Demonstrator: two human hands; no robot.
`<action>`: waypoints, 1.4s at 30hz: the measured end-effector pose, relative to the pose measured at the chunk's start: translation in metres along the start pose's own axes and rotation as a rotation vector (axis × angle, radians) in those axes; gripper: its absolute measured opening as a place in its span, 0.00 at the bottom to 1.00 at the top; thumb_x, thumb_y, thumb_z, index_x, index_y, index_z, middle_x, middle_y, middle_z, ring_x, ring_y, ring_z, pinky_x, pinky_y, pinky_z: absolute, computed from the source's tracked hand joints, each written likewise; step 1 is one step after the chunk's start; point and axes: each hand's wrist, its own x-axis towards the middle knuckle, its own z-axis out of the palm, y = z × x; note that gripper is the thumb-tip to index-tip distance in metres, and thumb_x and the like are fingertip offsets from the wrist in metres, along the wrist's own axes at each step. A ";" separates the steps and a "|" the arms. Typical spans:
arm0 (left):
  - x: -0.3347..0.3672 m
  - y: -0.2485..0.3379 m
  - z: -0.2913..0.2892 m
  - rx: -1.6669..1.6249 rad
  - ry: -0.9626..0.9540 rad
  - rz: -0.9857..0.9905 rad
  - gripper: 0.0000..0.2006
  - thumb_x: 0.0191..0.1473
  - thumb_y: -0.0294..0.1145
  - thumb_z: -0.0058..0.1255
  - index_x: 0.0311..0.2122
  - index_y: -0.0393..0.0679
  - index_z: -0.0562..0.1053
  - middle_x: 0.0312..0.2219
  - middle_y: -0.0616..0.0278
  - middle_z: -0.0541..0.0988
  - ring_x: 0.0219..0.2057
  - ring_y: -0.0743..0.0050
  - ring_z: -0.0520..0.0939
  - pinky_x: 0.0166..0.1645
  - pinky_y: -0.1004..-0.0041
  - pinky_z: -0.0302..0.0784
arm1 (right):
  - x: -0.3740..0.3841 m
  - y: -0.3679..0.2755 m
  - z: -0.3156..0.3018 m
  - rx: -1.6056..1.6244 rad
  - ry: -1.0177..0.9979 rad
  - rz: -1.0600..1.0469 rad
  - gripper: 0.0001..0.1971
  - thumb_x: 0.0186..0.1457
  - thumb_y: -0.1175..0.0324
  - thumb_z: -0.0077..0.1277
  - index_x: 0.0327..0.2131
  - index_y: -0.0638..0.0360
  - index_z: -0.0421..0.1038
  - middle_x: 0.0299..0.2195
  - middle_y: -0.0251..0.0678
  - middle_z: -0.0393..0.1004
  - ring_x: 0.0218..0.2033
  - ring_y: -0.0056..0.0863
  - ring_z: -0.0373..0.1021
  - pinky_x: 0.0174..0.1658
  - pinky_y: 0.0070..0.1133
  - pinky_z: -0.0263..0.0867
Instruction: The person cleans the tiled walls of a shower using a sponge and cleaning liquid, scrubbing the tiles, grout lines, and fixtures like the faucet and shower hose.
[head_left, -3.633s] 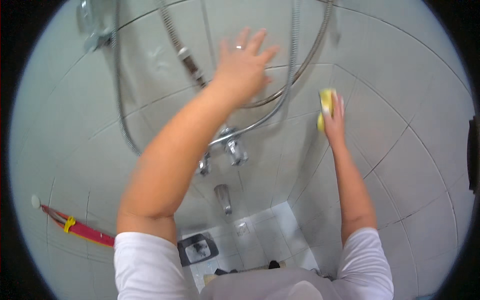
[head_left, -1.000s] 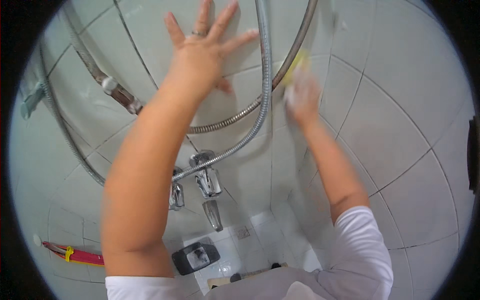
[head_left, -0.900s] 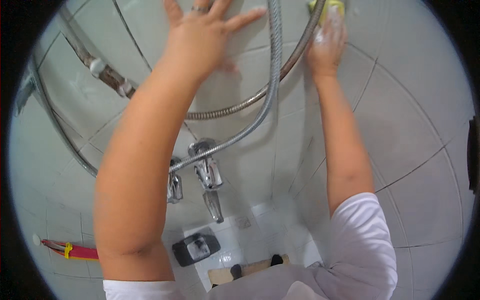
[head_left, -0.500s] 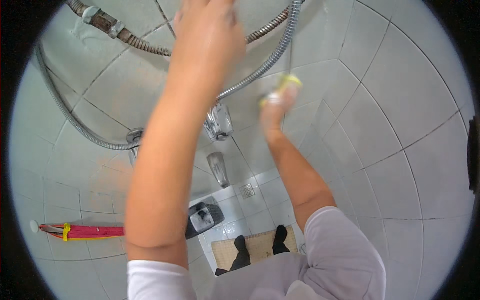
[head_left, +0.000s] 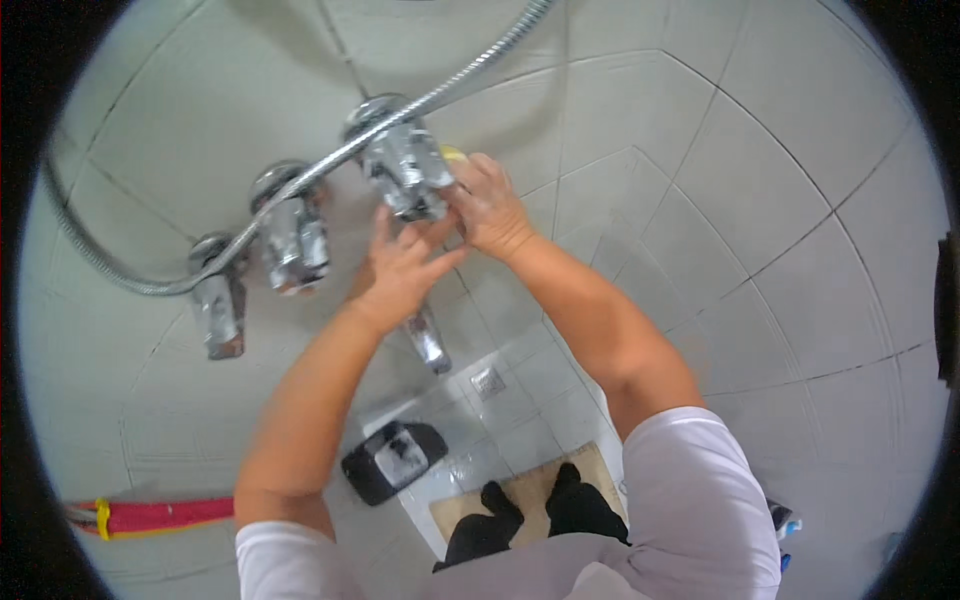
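Three chrome tap handles stick out from the tiled wall: a right one point(head_left: 400, 165), a middle one point(head_left: 293, 240) and a left one point(head_left: 218, 315). My left hand point(head_left: 400, 275) is under the right handle, its fingers spread and nothing visible in them. Against that handle's right side, my right hand point(head_left: 490, 210) has bent fingers round a yellow sponge point(head_left: 452, 153), mostly hidden behind hand and handle. A chrome spout point(head_left: 428, 342) points down below my left hand. Across the handles runs a silver shower hose point(head_left: 330, 163).
On the tiled floor stands a black container point(head_left: 360, 470) with something whitish in it. A drain point(head_left: 488, 382) and a beige mat point(head_left: 455, 513) under my feet lie nearby. A red, yellow-banded bundle point(head_left: 170, 515) hangs at left; small bottles point(head_left: 786, 528) stand at lower right.
My left hand has come down from high on the wall to below the right tap handle. My right hand has moved left to that handle. The view has shifted, uncovering all three handles.
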 end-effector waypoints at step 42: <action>0.010 0.013 0.098 0.615 0.522 -0.038 0.26 0.39 0.51 0.47 0.48 0.68 0.63 0.55 0.74 0.53 0.58 0.71 0.49 0.59 0.56 0.35 | -0.154 0.034 0.095 -0.058 0.578 0.267 0.15 0.46 0.69 0.39 0.40 0.62 0.62 0.41 0.43 0.60 0.43 0.41 0.57 0.46 0.31 0.52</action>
